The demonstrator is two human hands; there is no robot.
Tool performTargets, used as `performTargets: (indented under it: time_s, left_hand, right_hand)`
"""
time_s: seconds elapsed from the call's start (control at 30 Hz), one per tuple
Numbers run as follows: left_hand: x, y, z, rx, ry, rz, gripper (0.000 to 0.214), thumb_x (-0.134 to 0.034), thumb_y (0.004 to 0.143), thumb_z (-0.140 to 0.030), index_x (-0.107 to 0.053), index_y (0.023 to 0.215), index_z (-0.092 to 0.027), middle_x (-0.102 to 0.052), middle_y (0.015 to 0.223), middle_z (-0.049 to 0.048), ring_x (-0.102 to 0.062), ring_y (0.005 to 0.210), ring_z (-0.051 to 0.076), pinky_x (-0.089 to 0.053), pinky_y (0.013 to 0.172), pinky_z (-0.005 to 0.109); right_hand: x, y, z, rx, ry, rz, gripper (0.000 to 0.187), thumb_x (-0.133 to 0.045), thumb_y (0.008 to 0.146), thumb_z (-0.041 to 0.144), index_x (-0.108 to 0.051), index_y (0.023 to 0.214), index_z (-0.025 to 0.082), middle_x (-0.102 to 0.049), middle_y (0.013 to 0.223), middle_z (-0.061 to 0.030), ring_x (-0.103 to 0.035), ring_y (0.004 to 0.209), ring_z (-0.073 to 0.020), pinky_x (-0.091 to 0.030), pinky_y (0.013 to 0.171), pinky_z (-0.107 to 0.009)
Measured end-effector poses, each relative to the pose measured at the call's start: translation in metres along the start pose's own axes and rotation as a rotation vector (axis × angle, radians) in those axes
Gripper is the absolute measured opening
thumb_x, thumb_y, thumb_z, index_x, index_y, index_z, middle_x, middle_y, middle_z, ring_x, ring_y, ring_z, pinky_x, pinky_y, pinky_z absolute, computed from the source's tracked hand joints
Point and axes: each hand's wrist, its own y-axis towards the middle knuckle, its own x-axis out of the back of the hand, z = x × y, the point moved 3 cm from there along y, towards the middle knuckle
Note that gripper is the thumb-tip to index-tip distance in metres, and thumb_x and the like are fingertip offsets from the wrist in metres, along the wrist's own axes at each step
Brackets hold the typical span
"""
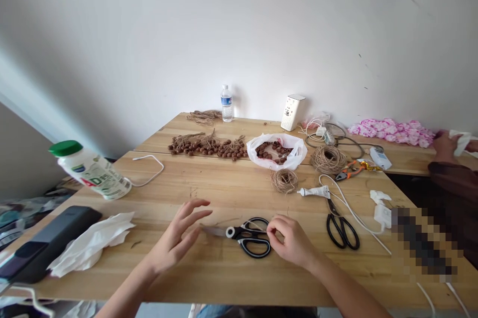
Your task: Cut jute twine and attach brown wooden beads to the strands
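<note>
My left hand [179, 236] is held over the table with its fingers spread and nothing in them. Between my hands lies a pair of scissors [244, 234] with black and white handles, blades pointing left. My right hand [290, 240] is closed in a pinch beside the scissors' handles. A thin strand of twine [257, 227] runs from its fingertips leftward over the scissors; its far end is hard to make out. Beyond my hands sit a small twine ball [284, 181], a white plastic bag [257, 161] of brown beads and bunches of beads tied on twine [207, 146].
A tilted white bottle [93, 171], tissue [93, 243] and dark case [48, 243] stand left. Rightward are black scissors [340, 226], a tube [315, 192], pliers [349, 172], a larger twine coil [328, 159] and cables. Another person's hand [445, 146] is at far right.
</note>
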Motion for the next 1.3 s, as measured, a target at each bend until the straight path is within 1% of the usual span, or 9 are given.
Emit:
performTargets:
  time_s: [0.07,0.2,0.27,0.37,0.43,0.77,0.9,1.13,1.3]
  left_hand:
    - [-0.009,0.016,-0.024,-0.023,-0.011,-0.058,0.032,-0.048,0.087,-0.018,-0.056,0.118,-0.023,-0.056,0.118,0.0112,-0.048,0.114,0.028,-0.043,0.095,0.047]
    - [-0.047,0.048,-0.072,-0.214,-0.051,0.076,0.041,-0.044,0.083,-0.009,-0.055,0.120,-0.023,-0.059,0.118,0.0111,-0.046,0.117,0.030,-0.036,0.098,0.055]
    - [-0.064,0.056,-0.083,-0.239,-0.123,0.127,0.041,-0.040,0.083,-0.007,-0.056,0.118,-0.022,-0.063,0.108,0.0107,-0.053,0.108,0.027,-0.038,0.097,0.051]
    - [-0.080,0.057,-0.078,-0.087,-0.220,0.210,0.027,-0.039,0.089,-0.013,-0.060,0.106,-0.019,-0.063,0.088,0.0079,-0.058,0.083,0.020,-0.049,0.079,0.035]
    - [-0.084,0.053,-0.072,-0.005,-0.258,0.219,0.021,-0.044,0.090,-0.018,-0.062,0.100,-0.020,-0.061,0.085,0.0064,-0.058,0.079,0.018,-0.049,0.072,0.029]
    - [-0.085,0.048,-0.073,0.036,-0.188,0.143,0.012,-0.048,0.079,-0.010,-0.055,0.074,-0.018,-0.056,0.075,0.0043,-0.054,0.067,0.016,-0.044,0.061,0.026]
    - [-0.064,0.041,-0.058,0.063,-0.141,0.145,0.013,-0.047,0.080,-0.012,-0.052,0.071,-0.019,-0.054,0.071,0.0030,-0.051,0.064,0.015,-0.043,0.059,0.026]
    - [-0.010,0.003,0.010,0.250,-0.075,0.106,0.015,-0.049,0.082,-0.020,-0.054,0.068,-0.018,-0.055,0.070,0.0018,-0.052,0.061,0.014,-0.043,0.055,0.024]
    - [-0.007,-0.012,0.034,0.260,-0.127,0.135,0.020,-0.048,0.086,-0.025,-0.057,0.069,-0.017,-0.058,0.075,0.0040,-0.055,0.065,0.014,-0.046,0.059,0.024]
  right_hand:
    - [0.000,0.003,0.007,0.057,0.021,-0.009,0.011,-0.048,0.079,0.011,-0.055,0.077,0.019,-0.058,0.072,-0.0026,-0.053,0.067,-0.0140,-0.043,0.062,-0.024]
    - [-0.004,0.004,0.015,0.107,-0.016,-0.006,0.010,-0.049,0.079,0.012,-0.055,0.079,0.019,-0.058,0.075,-0.0043,-0.054,0.069,-0.0154,-0.044,0.064,-0.026]
    - [-0.006,0.002,0.016,0.110,-0.027,-0.014,0.010,-0.048,0.078,0.012,-0.054,0.078,0.019,-0.058,0.075,-0.0043,-0.053,0.068,-0.0156,-0.045,0.063,-0.026]
    - [-0.005,0.000,0.015,0.108,-0.028,-0.046,0.010,-0.047,0.080,0.012,-0.053,0.077,0.019,-0.057,0.074,-0.0040,-0.053,0.067,-0.0154,-0.044,0.062,-0.026]
    - [-0.004,0.000,0.015,0.104,-0.021,-0.063,0.011,-0.046,0.080,0.012,-0.054,0.078,0.020,-0.057,0.073,-0.0037,-0.052,0.067,-0.0150,-0.043,0.061,-0.026]
    - [-0.006,0.000,0.018,0.105,-0.019,-0.043,0.011,-0.048,0.079,0.012,-0.056,0.078,0.020,-0.058,0.072,-0.0035,-0.053,0.067,-0.0155,-0.043,0.061,-0.026]
    - [-0.001,-0.002,0.007,0.088,0.010,0.005,0.012,-0.049,0.082,0.013,-0.059,0.083,0.019,-0.061,0.077,-0.0048,-0.056,0.071,-0.0154,-0.045,0.065,-0.025]
    - [0.005,-0.003,-0.012,-0.061,-0.022,0.122,0.016,-0.050,0.080,0.010,-0.060,0.071,0.019,-0.059,0.067,-0.0014,-0.053,0.061,-0.0128,-0.041,0.057,-0.022]
    - [0.002,-0.003,-0.010,-0.082,-0.113,0.186,0.019,-0.051,0.073,0.006,-0.059,0.064,0.019,-0.059,0.063,-0.0004,-0.053,0.061,-0.0139,-0.040,0.059,-0.023]
